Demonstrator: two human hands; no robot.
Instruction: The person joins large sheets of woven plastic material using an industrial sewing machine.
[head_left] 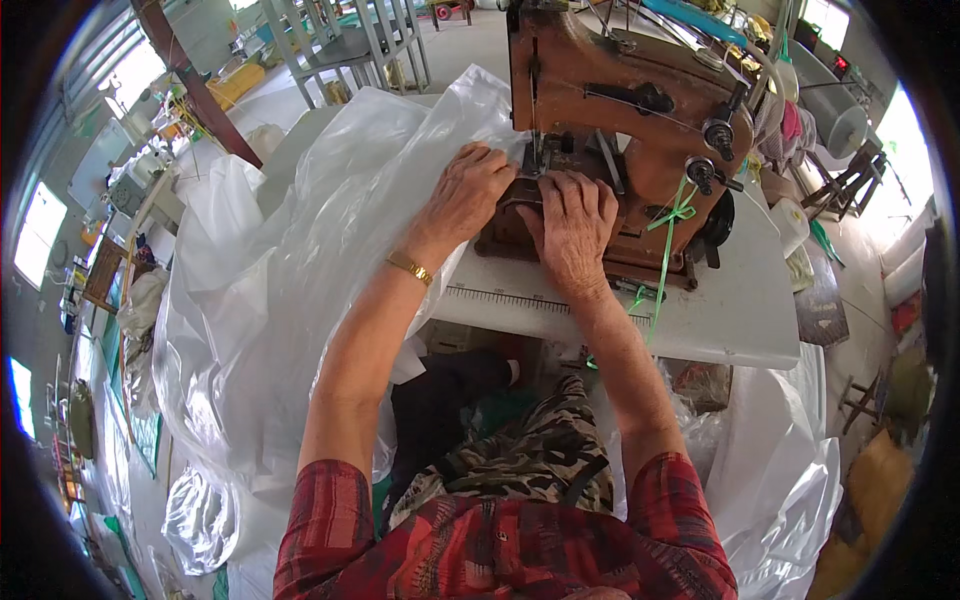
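A brown industrial sewing machine [640, 120] stands on a white table. Its needle and presser foot [535, 155] come down between my two hands. My left hand [465, 195], a gold watch band on its wrist, is closed on the edge of a large translucent plastic sheet [370, 190] just left of the foot. That sheet drapes over the table's left side. Resting on the machine bed just right of the foot, my right hand [575, 225] has its fingers stretched forward and its thumb apart. What lies under its fingertips is hidden.
A ruler scale [510, 298] runs along the front of the white tabletop [740, 335]. Green string [668, 240] hangs from the machine. More white plastic [770, 480] is heaped at lower right. A grey metal chair [350, 50] stands behind, with a wooden stool [850, 180] at right.
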